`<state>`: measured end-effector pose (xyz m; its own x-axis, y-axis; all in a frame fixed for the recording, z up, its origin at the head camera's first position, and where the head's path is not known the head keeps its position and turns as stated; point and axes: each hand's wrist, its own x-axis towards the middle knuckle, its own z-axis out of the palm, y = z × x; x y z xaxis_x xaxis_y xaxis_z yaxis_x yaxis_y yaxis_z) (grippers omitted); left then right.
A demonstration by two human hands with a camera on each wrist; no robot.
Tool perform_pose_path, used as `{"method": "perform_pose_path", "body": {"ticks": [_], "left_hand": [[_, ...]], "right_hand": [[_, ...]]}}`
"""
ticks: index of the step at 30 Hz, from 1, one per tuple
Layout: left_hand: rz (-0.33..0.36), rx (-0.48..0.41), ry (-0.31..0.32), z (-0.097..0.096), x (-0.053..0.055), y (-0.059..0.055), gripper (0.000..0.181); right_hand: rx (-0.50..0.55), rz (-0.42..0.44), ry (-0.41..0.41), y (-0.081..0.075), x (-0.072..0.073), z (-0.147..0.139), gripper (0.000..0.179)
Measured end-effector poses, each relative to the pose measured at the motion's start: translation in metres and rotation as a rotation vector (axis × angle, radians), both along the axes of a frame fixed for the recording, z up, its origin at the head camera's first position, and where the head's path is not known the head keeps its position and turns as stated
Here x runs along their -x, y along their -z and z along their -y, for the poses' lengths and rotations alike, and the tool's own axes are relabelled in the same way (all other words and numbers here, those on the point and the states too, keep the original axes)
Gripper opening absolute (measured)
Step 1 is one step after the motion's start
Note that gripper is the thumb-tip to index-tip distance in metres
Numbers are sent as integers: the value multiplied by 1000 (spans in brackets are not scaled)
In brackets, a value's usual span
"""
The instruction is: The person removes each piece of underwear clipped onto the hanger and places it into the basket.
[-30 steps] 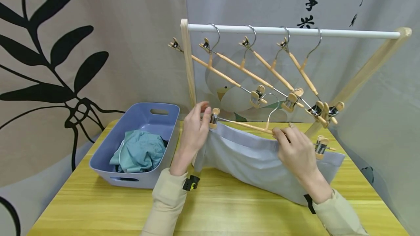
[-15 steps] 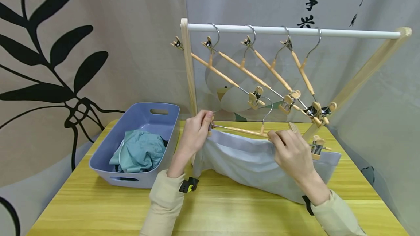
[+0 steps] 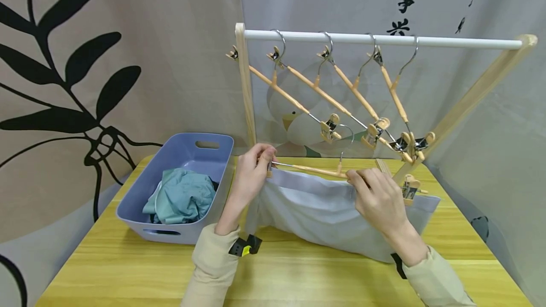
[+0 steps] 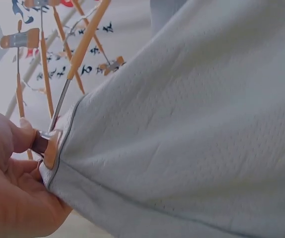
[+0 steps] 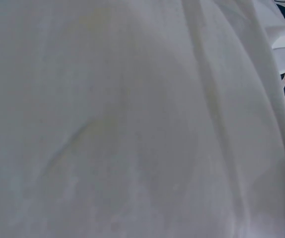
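Observation:
A light grey garment (image 3: 307, 212) hangs by its top edge from a wooden clip hanger (image 3: 317, 170) held low over the table. My left hand (image 3: 249, 172) pinches the clip at the hanger's left end. Up close in the left wrist view, thumb and fingers squeeze that clip (image 4: 52, 149) at the garment's corner, its fabric finely perforated. With curled fingers my right hand (image 3: 379, 200) grips the hanger's bar right of its hook. The right-end clip (image 3: 410, 191) sits on the garment's other top corner. Grey fabric (image 5: 132, 124) fills most of the right wrist view.
Behind my hands stands a wooden rack with a white rail (image 3: 298, 37), and several clip hangers (image 3: 315, 89) hang from it. A blue basket (image 3: 132, 210) at left holds a crumpled teal garment (image 3: 183, 198). The yellow wooden table (image 3: 298, 278) lies underneath.
The hanger and garment have shifted slightly left and down with my right hand. My left hand has closed around the left clip, now mostly covered. The hanging hangers have swayed slightly.

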<state>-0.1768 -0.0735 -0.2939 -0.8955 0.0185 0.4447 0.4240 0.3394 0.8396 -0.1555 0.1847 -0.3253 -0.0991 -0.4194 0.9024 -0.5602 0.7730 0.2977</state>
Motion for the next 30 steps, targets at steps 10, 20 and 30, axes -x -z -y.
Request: {"method": "perform_pose_path", "body": {"ticks": [10,20,30], "left_hand": [[-40,-18,-44,0,-6,-4,21],[-59,-6,-77,1,-8,-4,21],[-57,-20,-84,1,-8,-4,21]], "right_hand": [[3,-10,-12,-3,-1,3,22],[-7,-9,-16,-4,-2,5,22],[-15,-15,-22,-5,-1,7,23]]}}
